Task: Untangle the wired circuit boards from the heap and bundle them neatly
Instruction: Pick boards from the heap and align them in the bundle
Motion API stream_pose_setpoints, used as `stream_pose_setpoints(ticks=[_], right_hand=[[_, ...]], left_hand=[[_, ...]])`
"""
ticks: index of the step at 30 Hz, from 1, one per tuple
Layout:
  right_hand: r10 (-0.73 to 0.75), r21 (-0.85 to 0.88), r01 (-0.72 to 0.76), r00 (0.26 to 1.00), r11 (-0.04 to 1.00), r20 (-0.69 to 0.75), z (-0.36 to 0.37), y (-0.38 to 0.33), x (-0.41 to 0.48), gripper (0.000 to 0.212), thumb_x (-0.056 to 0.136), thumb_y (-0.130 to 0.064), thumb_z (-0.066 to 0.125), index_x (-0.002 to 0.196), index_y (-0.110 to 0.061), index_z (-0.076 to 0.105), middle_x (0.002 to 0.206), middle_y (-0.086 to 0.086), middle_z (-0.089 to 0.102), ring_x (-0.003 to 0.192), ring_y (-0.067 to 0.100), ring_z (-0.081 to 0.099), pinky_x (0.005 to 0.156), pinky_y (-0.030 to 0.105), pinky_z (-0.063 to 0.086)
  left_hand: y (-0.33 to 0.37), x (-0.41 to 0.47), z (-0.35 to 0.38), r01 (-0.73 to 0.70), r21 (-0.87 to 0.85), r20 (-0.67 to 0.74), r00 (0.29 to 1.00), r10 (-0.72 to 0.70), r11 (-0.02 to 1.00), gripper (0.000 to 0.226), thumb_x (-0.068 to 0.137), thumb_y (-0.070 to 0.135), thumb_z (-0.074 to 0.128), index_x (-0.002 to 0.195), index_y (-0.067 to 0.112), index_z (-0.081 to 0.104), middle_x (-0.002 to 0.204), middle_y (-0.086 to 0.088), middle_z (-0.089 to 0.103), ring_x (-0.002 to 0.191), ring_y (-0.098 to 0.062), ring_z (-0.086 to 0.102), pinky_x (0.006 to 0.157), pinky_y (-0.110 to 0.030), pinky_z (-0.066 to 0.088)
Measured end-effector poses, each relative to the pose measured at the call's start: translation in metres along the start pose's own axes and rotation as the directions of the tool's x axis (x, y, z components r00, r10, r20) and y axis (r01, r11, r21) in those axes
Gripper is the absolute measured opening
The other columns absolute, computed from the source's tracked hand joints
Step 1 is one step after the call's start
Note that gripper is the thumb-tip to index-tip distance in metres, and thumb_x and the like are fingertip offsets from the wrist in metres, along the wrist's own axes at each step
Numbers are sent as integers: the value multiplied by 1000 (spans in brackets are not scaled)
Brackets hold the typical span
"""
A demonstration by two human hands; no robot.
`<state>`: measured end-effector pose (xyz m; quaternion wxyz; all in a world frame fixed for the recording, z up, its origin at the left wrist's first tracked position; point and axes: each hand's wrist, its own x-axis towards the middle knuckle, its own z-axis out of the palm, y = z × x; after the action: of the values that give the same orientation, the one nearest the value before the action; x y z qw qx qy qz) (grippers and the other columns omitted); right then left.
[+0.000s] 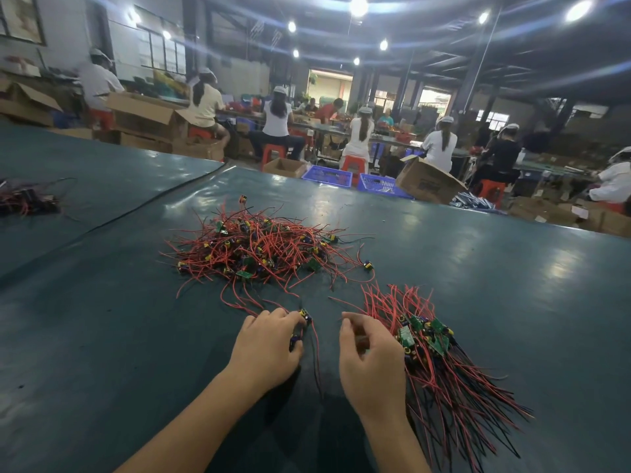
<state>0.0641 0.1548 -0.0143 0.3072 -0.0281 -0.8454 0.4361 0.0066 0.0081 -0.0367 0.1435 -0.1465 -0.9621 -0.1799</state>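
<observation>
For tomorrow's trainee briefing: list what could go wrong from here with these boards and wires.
1. The held boards in the left hand trail long wires back between the hands; a quick lift may snag them.
2. The right hand sits right beside the sorted bundle; a sweep could scatter its fanned wires.
3. Wire ends of the heap nearly reach the bundle, so they might tangle together.

Light: I see a dim hall, ceiling lamps point(358, 5) flaring into blue streaks | Glare: pale patches on the green table point(512, 268) | Shadow: soft under the left hand point(269, 346) | Optics: edges bow, the workers point(278, 121) behind look soft, right hand point(368, 356) slightly smeared
</observation>
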Motion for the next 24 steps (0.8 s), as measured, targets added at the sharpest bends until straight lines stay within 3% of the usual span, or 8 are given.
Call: stream_pose_setpoints(ticks=[2,5,9,13,18,21,24], right_hand=[[-56,-280,65,998,958,38,-4,-2,-1,15,93,-25,59,103,-26,70,94,-15,66,85,6,61,76,27,48],[106,-610,28,977,792,183,-12,-3,2,27,87,-33,54,112,-38,59,113,-14,53,111,13,46,97,31,33],[240,-653,-41,946,756,217,-21,1,5,33,83,-30,54,115,-37,46,116,-9,41,118,16,39,98,32,34],[178,-631,-18,965,776,192,-17,4,6,37,89,-20,52,123,-36,51,119,-11,50,117,14,44,94,30,36],[-95,-303,109,994,947,62,-8,1,2,15,90,-25,64,105,-26,67,96,-13,61,93,12,55,86,33,42],[-22,20,20,992,1000,127,2,-2,-1,13,93,-30,63,106,-27,64,95,-14,61,89,5,59,81,29,50],[118,315,-178,972,932,202,7,-6,0,15,94,-32,61,107,-27,64,95,-7,68,88,2,64,75,17,51]], left_hand=[[0,0,-1,4,-16,-4,1000,-4,1000,31,90,35,50,121,34,53,111,10,58,103,-14,54,92,-32,37],[1,0,-2,10,-23,2,1000,-10,1000,31,90,35,49,120,33,54,111,10,58,103,-14,54,92,-31,37],[1,0,-2,6,-25,6,1000,-6,1000,31,90,35,48,121,34,53,112,10,58,104,-14,53,92,-31,36],[2,0,-4,-11,-120,-28,1000,7,993,29,92,32,52,120,31,56,108,10,59,101,-13,55,91,-28,41],[9,0,-15,-111,-409,-296,955,-17,906,22,89,19,65,111,21,64,94,11,59,86,-6,54,81,-17,45],[14,-1,-20,-253,-462,-415,909,45,850,20,88,15,68,108,17,66,97,11,61,88,-4,58,81,-19,48],[18,-3,-23,-377,-452,-450,879,158,809,24,86,13,67,109,16,65,97,12,61,88,1,56,80,-10,45]])
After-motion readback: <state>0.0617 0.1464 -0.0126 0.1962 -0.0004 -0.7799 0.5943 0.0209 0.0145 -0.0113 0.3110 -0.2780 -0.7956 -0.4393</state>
